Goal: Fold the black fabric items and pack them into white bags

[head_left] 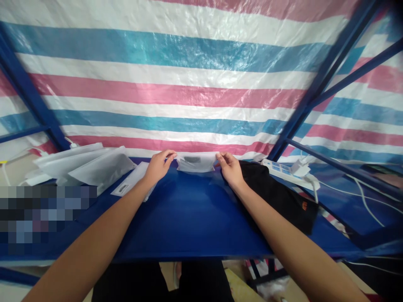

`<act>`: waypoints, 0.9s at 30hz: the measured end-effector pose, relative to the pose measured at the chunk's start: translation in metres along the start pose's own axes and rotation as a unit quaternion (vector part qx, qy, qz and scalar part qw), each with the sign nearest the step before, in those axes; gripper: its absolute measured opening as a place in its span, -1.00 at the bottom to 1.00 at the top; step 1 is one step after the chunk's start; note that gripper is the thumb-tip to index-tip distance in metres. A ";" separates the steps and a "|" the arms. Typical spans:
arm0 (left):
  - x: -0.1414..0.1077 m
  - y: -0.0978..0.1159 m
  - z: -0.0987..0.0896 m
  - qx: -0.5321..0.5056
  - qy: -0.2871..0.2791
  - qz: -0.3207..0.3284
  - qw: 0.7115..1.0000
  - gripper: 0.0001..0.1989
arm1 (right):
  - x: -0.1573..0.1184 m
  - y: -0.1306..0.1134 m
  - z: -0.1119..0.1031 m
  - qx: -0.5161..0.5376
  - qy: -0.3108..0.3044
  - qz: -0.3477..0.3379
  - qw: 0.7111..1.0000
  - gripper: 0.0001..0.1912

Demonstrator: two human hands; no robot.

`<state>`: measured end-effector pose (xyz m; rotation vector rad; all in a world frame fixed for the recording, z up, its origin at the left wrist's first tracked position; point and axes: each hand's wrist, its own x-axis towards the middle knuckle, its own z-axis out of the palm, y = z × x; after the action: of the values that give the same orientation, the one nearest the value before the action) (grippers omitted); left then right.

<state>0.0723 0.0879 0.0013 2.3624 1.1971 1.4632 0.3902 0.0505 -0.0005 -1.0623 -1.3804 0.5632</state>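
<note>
A small translucent white plastic bag (198,162) with a dark printed patch hangs over the far part of the blue table. My left hand (160,165) pinches its upper left corner between thumb and fingers. At the upper right corner, my right hand (231,168) grips the bag the same way, so its top edge is stretched nearly straight. Just beside my left hand lie flat white packets (129,181), one with a barcode-like label. A black folded cloth item (277,193) with small orange lettering lies under and beside my right forearm.
Several frosted plastic bags (100,170) lean in a stack at the left. A white power strip (288,174) with a plugged-in charger and cables sits at the back right. Blue metal posts (310,98) and a striped plastic sheet (176,96) bound the blue table (189,218).
</note>
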 end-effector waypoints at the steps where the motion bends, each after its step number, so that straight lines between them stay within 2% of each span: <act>1: 0.000 0.003 0.001 -0.024 -0.006 -0.024 0.999 -0.75 | 0.000 0.001 0.001 0.009 -0.006 0.003 1.000 -0.44; 5: -0.002 0.012 0.001 -0.088 -0.004 -0.099 0.991 -0.74 | -0.002 0.001 0.003 0.090 -0.043 0.022 0.995 -0.48; 7: -0.003 0.015 0.000 -0.085 0.010 -0.103 0.991 -0.75 | -0.005 -0.002 0.004 0.126 -0.105 0.068 0.984 -0.45; 9: -0.002 0.015 0.000 -0.091 0.015 -0.098 0.991 -0.75 | -0.009 -0.005 0.004 0.134 -0.199 0.133 0.962 -0.45; 11: 0.000 0.010 0.001 -0.124 0.015 -0.110 0.986 -0.71 | -0.010 -0.009 0.006 0.131 -0.248 0.169 0.945 -0.50; 13: 0.004 0.000 0.002 -0.179 0.039 -0.160 0.970 -0.65 | -0.005 -0.017 0.011 0.132 -0.221 0.162 0.952 -0.52; 15: 0.007 -0.016 0.001 -0.206 0.072 -0.234 0.947 -0.65 | 0.008 -0.029 0.021 0.144 -0.149 0.135 0.969 -0.51; 16: 0.008 -0.024 0.000 -0.187 0.080 -0.264 0.943 -0.68 | 0.016 -0.036 0.029 0.151 -0.117 0.117 0.975 -0.50; 18: 0.007 -0.040 -0.002 -0.078 0.043 -0.270 0.959 -0.76 | 0.036 -0.053 0.049 0.161 -0.077 0.076 0.981 -0.47; 21: -0.001 -0.051 0.002 0.071 -0.058 -0.186 0.978 -0.80 | 0.066 -0.073 0.095 0.142 -0.101 0.015 0.985 -0.51; 24: -0.012 -0.049 0.016 0.128 -0.141 -0.100 0.977 -0.65 | 0.087 -0.082 0.156 0.076 -0.165 -0.005 0.983 -0.70; 27: -0.023 -0.047 0.029 0.187 -0.204 -0.070 0.958 -0.49 | 0.096 -0.083 0.220 -0.013 -0.187 -0.001 0.982 -0.75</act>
<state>0.0643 0.1132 -0.0522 2.5644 1.5840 0.6971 0.1760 0.1530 0.0882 -1.0076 -1.7178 0.7733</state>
